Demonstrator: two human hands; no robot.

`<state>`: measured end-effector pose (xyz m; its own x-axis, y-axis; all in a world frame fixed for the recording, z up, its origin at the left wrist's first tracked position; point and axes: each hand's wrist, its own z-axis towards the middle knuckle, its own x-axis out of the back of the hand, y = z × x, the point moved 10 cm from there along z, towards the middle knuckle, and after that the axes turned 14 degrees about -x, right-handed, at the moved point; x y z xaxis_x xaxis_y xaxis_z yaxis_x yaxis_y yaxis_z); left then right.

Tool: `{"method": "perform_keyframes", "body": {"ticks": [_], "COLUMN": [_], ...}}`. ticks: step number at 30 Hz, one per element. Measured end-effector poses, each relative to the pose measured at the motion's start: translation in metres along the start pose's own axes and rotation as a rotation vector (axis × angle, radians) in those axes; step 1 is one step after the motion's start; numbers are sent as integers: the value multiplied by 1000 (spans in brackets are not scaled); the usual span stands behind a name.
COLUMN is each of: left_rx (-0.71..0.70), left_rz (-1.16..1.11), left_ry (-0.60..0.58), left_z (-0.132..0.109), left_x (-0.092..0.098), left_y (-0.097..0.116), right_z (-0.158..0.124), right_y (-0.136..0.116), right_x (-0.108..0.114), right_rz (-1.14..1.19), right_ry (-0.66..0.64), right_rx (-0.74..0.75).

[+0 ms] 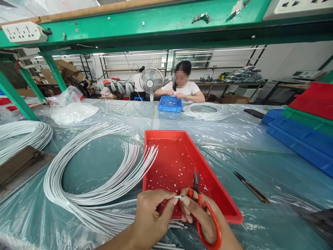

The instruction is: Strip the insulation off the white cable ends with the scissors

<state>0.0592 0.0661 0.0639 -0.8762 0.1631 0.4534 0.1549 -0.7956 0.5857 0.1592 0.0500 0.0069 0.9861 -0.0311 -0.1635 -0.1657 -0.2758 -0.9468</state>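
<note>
Over plastic-sheeted table (260, 156), left hand (149, 220) pinches wire tip (179, 197); right hand (201, 213) clamps scissors (216, 227), handles partly hidden.

Left hand (150, 218) pinches thumb to forefinger; right hand (199, 213) curls closed alongside.

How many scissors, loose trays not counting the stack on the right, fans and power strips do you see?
Red-handled steel scissors in the right hand: 1
Loose plastic trays: 2, a red rectangular tray and a small blue tray
White electric fan: 1
White power strips up top: 2
Total: 6
</note>
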Motion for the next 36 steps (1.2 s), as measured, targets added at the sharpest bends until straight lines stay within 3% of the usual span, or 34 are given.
{"method": "perform_keyframes", "body": {"ticks": [4, 6, 12, 22, 36], "left_rx": [-15, -62, -267, -565, -632], "left_rz": [14, 54, 232, 564, 603], "left_ry": [104, 145, 167, 69, 25], "left_z": [0, 0, 2, -4, -9], "left_x": [11, 17, 21, 6, -3], "left_y": [0, 4, 26, 48, 49], "right_z": [-11, -15, -7, -1, 6], "right_y": [-11, -12, 5, 21, 28], "right_x": [25, 31, 23, 17, 21], "right_rz": [-90, -98, 82, 383, 381], "right_ry": [310, 387, 307, 229, 198], "right_rx": [71, 89, 4, -114, -121]}}
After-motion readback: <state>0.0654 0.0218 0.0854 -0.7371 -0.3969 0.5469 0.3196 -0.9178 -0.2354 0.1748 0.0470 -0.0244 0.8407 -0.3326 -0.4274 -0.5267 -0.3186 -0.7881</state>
